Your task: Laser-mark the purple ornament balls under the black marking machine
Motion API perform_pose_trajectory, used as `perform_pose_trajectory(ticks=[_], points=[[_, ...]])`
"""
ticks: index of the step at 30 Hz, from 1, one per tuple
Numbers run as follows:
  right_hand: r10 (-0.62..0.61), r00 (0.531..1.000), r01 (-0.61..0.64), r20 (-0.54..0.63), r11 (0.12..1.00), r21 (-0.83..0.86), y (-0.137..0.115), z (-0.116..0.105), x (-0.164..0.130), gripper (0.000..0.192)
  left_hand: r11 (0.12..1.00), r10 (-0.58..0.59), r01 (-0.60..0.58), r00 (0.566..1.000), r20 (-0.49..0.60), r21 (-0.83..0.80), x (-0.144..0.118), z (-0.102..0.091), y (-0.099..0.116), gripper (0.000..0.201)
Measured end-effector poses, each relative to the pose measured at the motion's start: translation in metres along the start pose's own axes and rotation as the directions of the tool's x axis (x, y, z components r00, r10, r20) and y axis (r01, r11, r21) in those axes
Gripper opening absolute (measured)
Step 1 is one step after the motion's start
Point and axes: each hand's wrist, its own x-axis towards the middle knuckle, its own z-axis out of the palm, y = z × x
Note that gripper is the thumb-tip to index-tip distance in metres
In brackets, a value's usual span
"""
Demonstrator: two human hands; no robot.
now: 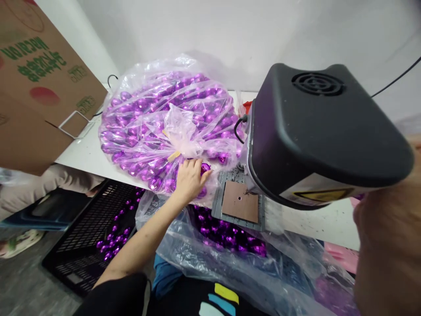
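On the white counter point(88, 153), directly ahead of the left hand point(190, 179), lies a large clear plastic bag point(164, 127), knotted at the middle and packed with shiny purple beads. By the look of it this stock is barely drawn down: the bag remains bulging and nearly full.

To the right of that hand, and above the right hand, stands a black-hooded machine point(322, 131), its grey work plate point(238, 202) carrying a brown pad that sits bare, with no piece on it.

Below the left forearm, a second plastic bag point(230, 250) hangs from the counter edge down onto the lap, holding a smaller quantity of purple beads; judged from the amounts, the greater part of the work is left.

Further left of the forearm, on the floor, a black crate point(88, 237) holds a scatter of the same beads. A cardboard box point(36, 83) leans at far left.

The left hand is curled, fingers pinching one purple bead point(205, 167) at the near edge of the large bag.

The right hand point(388, 245) is blurred at the frame's right edge; whether it holds anything cannot be told.
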Motion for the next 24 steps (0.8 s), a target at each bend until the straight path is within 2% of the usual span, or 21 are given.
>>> perform_pose_trajectory(ticks=[2,4,6,7,8,10,12,13,14,15,16,21,24], points=[[0.019,1.0,-0.019,0.002,0.998,0.057,0.005,0.001,0.008,0.036,0.995,-0.077,0.069,0.991,0.107,0.078,0.027,0.012,-0.008,0.036],[-0.014,1.0,0.017,-0.027,0.994,0.11,0.012,0.003,0.014,0.037,0.996,-0.093,0.089,0.981,0.173,0.029,0.038,0.018,-0.011,0.032],[-0.054,0.998,0.059,-0.033,0.988,0.143,0.017,0.006,0.019,0.033,0.978,-0.089,0.115,0.984,0.151,-0.175,0.035,0.014,-0.01,0.036],[-0.077,0.996,0.081,-0.034,0.986,0.147,0.019,0.007,0.02,0.031,0.931,-0.101,0.143,0.985,0.14,-0.336,0.03,0.008,-0.007,0.041],[-0.101,0.994,0.105,-0.031,0.983,0.153,0.021,0.009,0.021,0.029,0.836,-0.124,0.189,0.98,0.158,-0.515,0.023,0.002,-0.003,0.046],[-0.133,0.99,0.137,-0.035,0.977,0.162,0.023,0.01,0.022,0.026,0.507,-0.118,0.334,0.94,0.32,-0.794,0.004,-0.009,0.007,0.053],[-0.137,0.99,0.142,-0.043,0.977,0.159,0.025,0.011,0.023,0.024,0.178,-0.001,0.486,0.87,0.493,-0.856,-0.016,-0.013,0.019,0.054],[-0.125,0.991,0.13,-0.043,0.979,0.159,0.025,0.011,0.023,0.022,0.085,0.061,0.535,0.839,0.54,-0.841,-0.025,-0.012,0.024,0.053],[-0.114,0.993,0.12,-0.042,0.98,0.162,0.024,0.011,0.023,0.02,0.044,0.103,0.56,0.821,0.561,-0.828,-0.033,-0.008,0.029,0.051],[-0.108,0.993,0.113,-0.038,0.979,0.171,0.024,0.011,0.023,0.02,0.048,0.124,0.563,0.816,0.564,-0.825,-0.04,-0.003,0.034,0.049],[-0.106,0.994,0.11,-0.03,0.976,0.188,0.023,0.011,0.023,0.021,0.089,0.132,0.547,0.822,0.554,-0.833,-0.044,0.002,0.037,0.047],[-0.079,0.997,0.083,-0.025,0.979,0.185,0.017,0.011,0.024,0.034,0.517,0.053,0.333,0.907,0.417,-0.789,-0.048,0.029,0.044,0.057],[-0.056,0.997,0.062,-0.043,0.984,0.165,0.015,0.013,0.024,0.042,0.657,0.041,0.227,0.942,0.334,-0.719,-0.046,0.039,0.048,0.049]])
